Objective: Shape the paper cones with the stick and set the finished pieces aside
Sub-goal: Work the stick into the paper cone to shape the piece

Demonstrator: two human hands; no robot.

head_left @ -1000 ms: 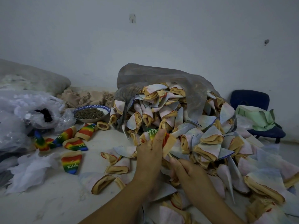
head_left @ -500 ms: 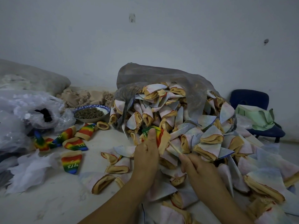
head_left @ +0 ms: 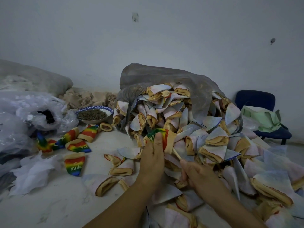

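My left hand (head_left: 153, 159) grips a rainbow-coloured cone (head_left: 162, 137), thumb pressed on its front, raised in front of the heap. My right hand (head_left: 195, 173) holds a thin pale stick (head_left: 176, 154) whose tip goes into the cone's tan open end. A big heap of pale, inside-out cones (head_left: 189, 129) spills from a grey plastic bag (head_left: 164, 79) behind and to the right. Several rainbow cones (head_left: 74, 164) lie on the white surface at the left.
A blue-rimmed bowl of dark bits (head_left: 93, 114) stands left of the heap. Clear plastic bags (head_left: 24, 116) and white scraps (head_left: 32, 171) fill the left side. A blue chair (head_left: 256, 101) with a green bag (head_left: 263, 119) stands at the right by the wall.
My right hand came up out of the heap with the stick and pushed it into the cone. My left hand turned the rainbow cone a little and kept hold of it.
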